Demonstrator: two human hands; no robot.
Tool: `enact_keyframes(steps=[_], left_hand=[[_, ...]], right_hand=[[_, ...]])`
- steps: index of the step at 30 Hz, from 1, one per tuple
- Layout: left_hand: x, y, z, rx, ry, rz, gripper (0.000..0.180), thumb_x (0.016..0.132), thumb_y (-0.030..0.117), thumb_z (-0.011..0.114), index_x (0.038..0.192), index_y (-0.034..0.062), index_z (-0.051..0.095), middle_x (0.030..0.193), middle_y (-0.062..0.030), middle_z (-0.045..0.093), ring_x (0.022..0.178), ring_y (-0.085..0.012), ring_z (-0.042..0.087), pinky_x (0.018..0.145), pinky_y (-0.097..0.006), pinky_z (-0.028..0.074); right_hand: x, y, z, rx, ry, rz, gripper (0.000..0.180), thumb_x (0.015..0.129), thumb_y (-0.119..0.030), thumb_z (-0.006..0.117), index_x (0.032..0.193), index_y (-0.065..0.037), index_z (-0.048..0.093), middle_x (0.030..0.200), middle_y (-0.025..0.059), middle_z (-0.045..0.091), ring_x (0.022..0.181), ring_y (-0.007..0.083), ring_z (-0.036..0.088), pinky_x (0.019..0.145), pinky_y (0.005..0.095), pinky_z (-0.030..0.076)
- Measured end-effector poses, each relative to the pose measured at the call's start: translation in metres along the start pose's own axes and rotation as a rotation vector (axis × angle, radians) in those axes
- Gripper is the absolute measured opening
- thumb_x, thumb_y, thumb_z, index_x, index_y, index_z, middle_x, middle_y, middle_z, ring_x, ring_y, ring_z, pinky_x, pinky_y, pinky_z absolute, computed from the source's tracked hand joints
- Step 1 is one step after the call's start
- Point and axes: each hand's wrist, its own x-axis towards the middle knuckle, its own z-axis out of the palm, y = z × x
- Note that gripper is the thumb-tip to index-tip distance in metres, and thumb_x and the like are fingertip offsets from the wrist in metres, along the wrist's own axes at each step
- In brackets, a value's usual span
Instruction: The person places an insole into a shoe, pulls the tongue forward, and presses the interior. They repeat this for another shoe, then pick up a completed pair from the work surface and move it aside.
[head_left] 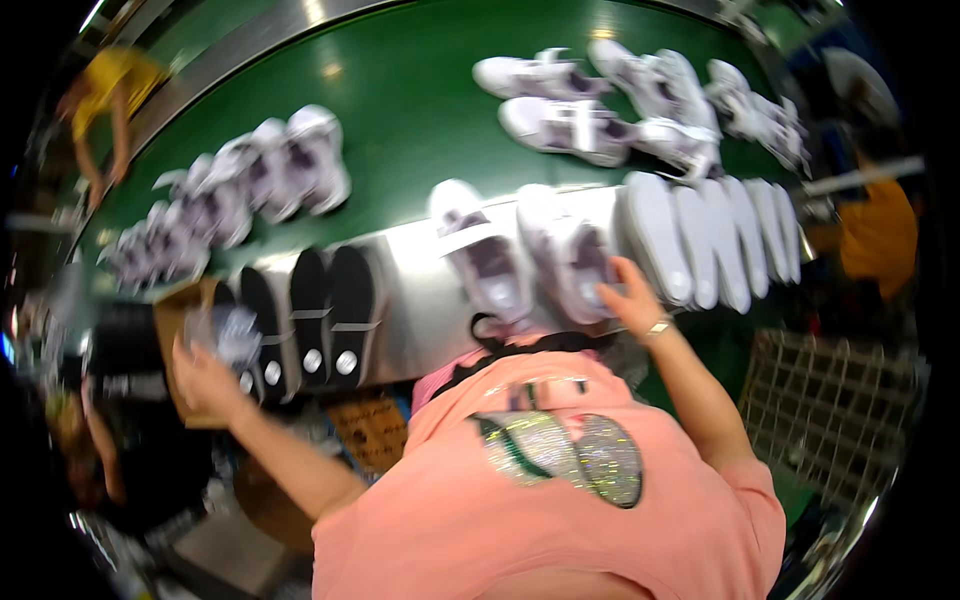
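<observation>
My left hand (205, 382), blurred by motion, is over the near edge of an open cardboard box (172, 335) at the left. Its fingers are closed on a crumpled clear plastic piece (235, 335); its exact kind is too blurred to tell. On the metal ledge before me lies a pair of white and grey sneakers, a left sneaker (482, 255) and a right sneaker (565, 255), toes pointing away. My right hand (635, 300) is open, fingers apart, beside the right sneaker's heel; whether it touches is unclear.
Black insoles (310, 320) line the ledge at left, and light grey insoles (705, 240) at right. Several more sneakers (570, 125) rest on the green table (400, 110). A wire basket (830, 410) stands low at right. Other people, one in a yellow shirt (122, 80), are nearby.
</observation>
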Motion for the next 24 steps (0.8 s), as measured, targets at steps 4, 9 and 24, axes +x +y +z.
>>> enact_keyframes(steps=[4,9,24], left_hand=[[-0.037,0.072,0.008,-0.547,0.063,0.142,0.038,0.081,0.022,0.056,0.11,-0.0005,0.048,0.1,-0.0173,0.052,0.089,-0.0243,0.052,0.077,-0.033,0.042],[-0.132,0.228,-0.001,-0.6,-0.832,0.569,0.066,0.072,0.034,0.064,0.124,0.0054,0.035,0.075,-0.0118,0.061,0.06,-0.0277,0.059,0.055,-0.035,0.045],[-0.019,0.319,0.102,-0.264,-0.665,0.364,0.065,0.078,0.021,0.053,0.13,0.005,0.018,0.078,-0.0192,0.059,0.07,-0.0358,0.057,0.061,-0.043,0.045]], right_hand=[[0.017,-0.023,0.03,-0.021,-0.064,-0.084,0.041,0.074,-0.02,0.054,0.108,0.002,0.045,0.106,0.0212,0.05,0.1,0.0325,0.047,0.086,0.0377,0.038],[0.052,-0.034,0.005,-0.323,-0.041,-0.494,0.042,0.076,-0.028,0.054,0.108,-0.001,0.047,0.104,0.0204,0.051,0.096,0.0345,0.048,0.085,0.0386,0.038],[0.209,0.062,-0.209,-1.469,-0.033,-0.226,0.062,0.069,-0.008,0.054,0.126,-0.016,0.031,0.129,0.0093,0.034,0.118,0.0234,0.035,0.092,0.0414,0.032]])
